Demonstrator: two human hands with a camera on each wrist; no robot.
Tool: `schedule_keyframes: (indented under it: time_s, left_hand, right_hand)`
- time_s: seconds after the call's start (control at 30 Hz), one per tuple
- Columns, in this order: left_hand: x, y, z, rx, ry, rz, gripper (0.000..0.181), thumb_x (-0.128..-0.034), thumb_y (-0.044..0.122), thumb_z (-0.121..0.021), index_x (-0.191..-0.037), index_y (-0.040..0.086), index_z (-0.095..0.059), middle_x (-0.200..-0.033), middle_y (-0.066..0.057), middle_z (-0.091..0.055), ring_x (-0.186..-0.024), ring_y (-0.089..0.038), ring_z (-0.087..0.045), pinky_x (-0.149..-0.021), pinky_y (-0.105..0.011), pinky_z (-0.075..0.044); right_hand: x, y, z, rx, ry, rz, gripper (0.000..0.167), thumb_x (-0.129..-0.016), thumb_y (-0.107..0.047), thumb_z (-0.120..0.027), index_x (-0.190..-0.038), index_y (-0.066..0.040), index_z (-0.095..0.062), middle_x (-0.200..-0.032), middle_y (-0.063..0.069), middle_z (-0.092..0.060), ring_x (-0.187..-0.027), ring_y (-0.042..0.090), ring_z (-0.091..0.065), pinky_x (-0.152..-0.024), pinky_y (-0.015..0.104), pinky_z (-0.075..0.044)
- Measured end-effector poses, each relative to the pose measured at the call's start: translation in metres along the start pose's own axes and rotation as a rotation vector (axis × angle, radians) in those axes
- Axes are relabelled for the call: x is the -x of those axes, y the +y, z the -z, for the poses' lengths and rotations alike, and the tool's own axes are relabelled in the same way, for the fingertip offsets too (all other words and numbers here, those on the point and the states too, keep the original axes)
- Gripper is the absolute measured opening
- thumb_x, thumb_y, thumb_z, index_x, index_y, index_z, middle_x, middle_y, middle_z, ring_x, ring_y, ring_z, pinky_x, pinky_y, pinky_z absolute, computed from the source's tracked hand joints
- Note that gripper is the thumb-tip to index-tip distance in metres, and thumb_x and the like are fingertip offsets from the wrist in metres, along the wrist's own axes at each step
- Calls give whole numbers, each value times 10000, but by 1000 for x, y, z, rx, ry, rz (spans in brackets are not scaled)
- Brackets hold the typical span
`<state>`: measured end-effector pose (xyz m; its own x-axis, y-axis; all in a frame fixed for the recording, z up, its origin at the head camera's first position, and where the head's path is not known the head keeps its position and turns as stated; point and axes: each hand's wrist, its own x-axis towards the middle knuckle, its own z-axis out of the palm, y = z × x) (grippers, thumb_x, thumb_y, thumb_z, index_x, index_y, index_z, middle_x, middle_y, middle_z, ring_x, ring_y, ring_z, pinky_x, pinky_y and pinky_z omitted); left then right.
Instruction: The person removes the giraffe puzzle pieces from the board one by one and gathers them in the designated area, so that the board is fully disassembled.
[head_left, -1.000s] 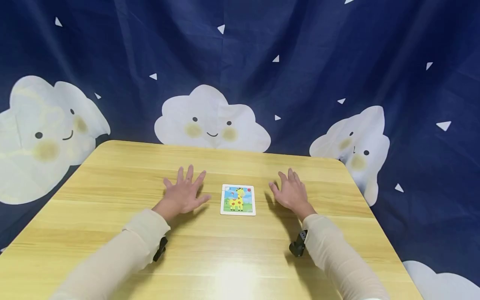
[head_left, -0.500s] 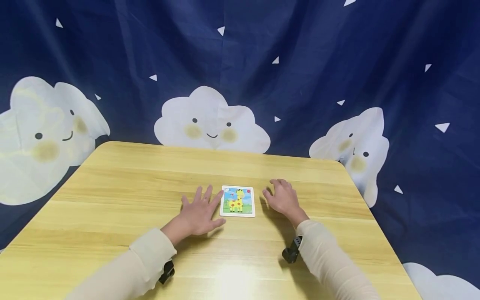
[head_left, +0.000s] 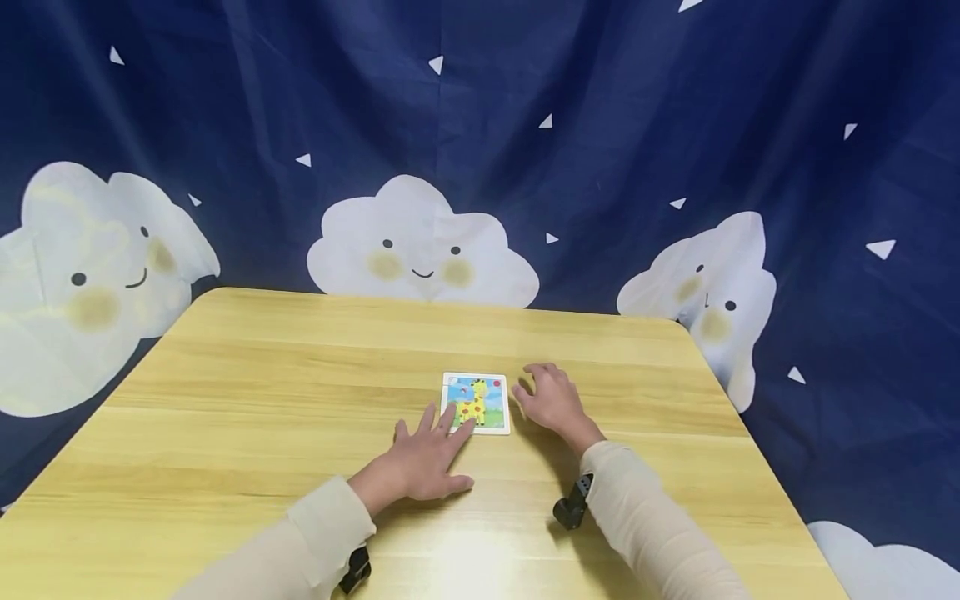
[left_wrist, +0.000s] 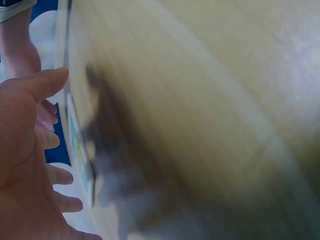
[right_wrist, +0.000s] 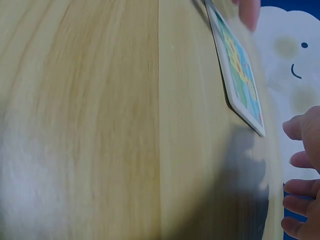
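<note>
A square giraffe picture board (head_left: 487,404) with a white border lies flat on the wooden table (head_left: 300,350). My left hand (head_left: 422,462) has its fingers spread, and its fingertips overlap the board's near left corner in the head view. Seen from the left wrist, those fingers (left_wrist: 65,202) appear above the board (left_wrist: 82,150), apart from the tabletop. My right hand (head_left: 551,400) hovers just right of the board with loosely bent fingers, holding nothing. In the right wrist view a gap shows between the right fingers (right_wrist: 300,187) and the board (right_wrist: 237,70).
Behind the table hangs a dark blue curtain (head_left: 600,67) printed with smiling clouds (head_left: 423,225) and white triangles. The table's far edge (head_left: 450,302) runs close to it. A small black camera sits at each wrist, the right camera (head_left: 572,502) low over the table.
My left hand has moved right and nearer to me, from left of the board to over its near left corner. The right hand has shifted left towards the board, its fingers more bent.
</note>
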<state>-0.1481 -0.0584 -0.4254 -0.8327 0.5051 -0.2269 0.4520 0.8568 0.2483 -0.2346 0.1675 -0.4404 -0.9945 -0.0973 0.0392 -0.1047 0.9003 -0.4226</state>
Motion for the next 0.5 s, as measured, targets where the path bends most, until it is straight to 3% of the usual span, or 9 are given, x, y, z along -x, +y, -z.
schedule_keyframes:
  time_s: [0.23,0.5]
  left_hand:
    - [-3,1,-6,23,-33,18,841,-835,640,-542,-1504,218,-255,-1566,-165,-149,-1407,-454,-131,-959,-741,-199]
    - [-8,-1,-7,-29,-48,31,905,-783,702,-552,-1500,233,-264,-1563,-166,-167,-1396,-461,-168,-945,-722,-248]
  right_hand:
    - [-3,-13,-4,-24,-19,43,478,-904,-336,-598,-1293,-62,-554,-1338,169,-508,-1249,359,-458,-1033,500,-346]
    - [-9,-30,-7,-70,-69,114,444,-920,-285,-586,-1299,-56,-548,-1336,157,-507,-1261,331,-452,-1042,457,-357]
